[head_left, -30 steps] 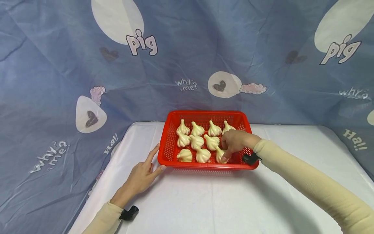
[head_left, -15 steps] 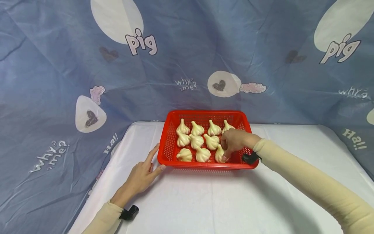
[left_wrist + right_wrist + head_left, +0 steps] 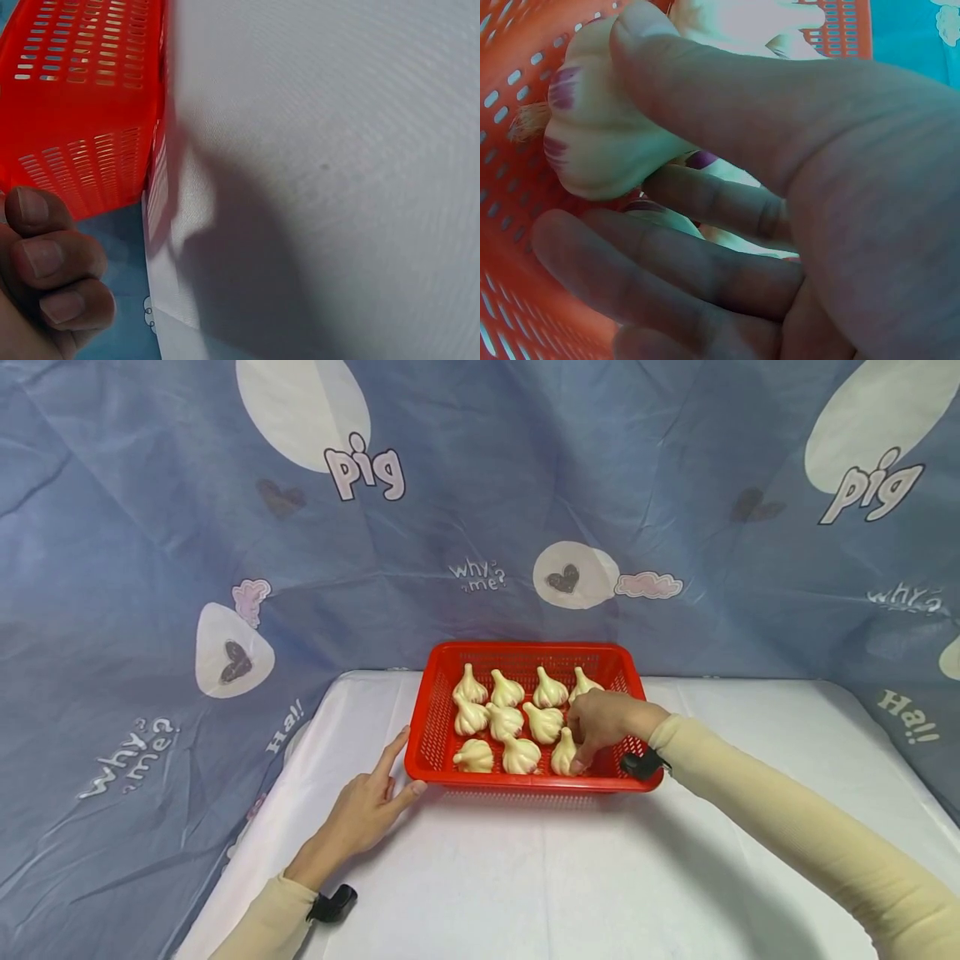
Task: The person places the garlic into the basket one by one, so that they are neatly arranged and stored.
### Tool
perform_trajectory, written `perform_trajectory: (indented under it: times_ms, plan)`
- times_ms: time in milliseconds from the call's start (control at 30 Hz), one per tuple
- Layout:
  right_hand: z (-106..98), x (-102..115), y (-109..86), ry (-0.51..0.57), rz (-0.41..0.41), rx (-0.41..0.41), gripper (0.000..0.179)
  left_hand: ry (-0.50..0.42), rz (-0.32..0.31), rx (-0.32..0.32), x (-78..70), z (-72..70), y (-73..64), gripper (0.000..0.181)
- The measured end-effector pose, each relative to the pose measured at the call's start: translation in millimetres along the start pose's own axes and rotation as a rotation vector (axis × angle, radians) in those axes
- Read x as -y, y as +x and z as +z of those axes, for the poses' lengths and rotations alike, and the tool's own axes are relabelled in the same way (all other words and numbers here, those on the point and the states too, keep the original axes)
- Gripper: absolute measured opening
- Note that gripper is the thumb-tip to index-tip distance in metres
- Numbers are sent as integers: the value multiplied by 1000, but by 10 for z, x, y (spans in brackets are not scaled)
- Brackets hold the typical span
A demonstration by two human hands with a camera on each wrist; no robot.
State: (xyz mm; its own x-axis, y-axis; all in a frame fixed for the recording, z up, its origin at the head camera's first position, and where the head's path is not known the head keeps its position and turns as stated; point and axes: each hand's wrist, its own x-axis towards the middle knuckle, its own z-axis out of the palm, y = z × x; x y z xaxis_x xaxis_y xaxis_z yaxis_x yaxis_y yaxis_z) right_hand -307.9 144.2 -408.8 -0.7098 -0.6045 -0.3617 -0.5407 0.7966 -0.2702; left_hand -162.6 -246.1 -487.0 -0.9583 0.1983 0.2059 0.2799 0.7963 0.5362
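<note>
A red plastic basket (image 3: 534, 783) holds several garlic bulbs (image 3: 506, 722) in rough rows. Down inside its front right part, my right hand (image 3: 606, 722) pinches a garlic bulb (image 3: 564, 755) between thumb and forefinger. The right wrist view shows the thumb lying over this bulb (image 3: 604, 127), its purple streaks and root tuft facing the basket wall; the other fingers stay apart from it. My left hand (image 3: 365, 810) touches the basket's front left corner with outstretched forefinger and thumb. In the left wrist view, the remaining fingers (image 3: 64, 259) bend beside the basket, holding nothing.
The basket stands at the back of a table with a white cloth (image 3: 517, 877). Behind it hangs a blue patterned curtain (image 3: 420, 552), close to the basket's far rim. Black wrist cameras (image 3: 333, 903) sit on both sleeves.
The pinched garlic bulb has shifted slightly left and its stem has turned a little more upright. The right hand stays nearly in place; the left hand and basket have not moved.
</note>
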Motion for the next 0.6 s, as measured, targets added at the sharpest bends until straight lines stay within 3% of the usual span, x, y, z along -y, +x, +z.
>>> perform_trajectory:
  times_ms: [367,600]
  plan:
    - [-8,23,-27,2,-8,8,46,9,5,-1,-1,5,6,82]
    - [-33,27,-110,26,18,-28,49,13,-9,3,-8,-8,-11,83]
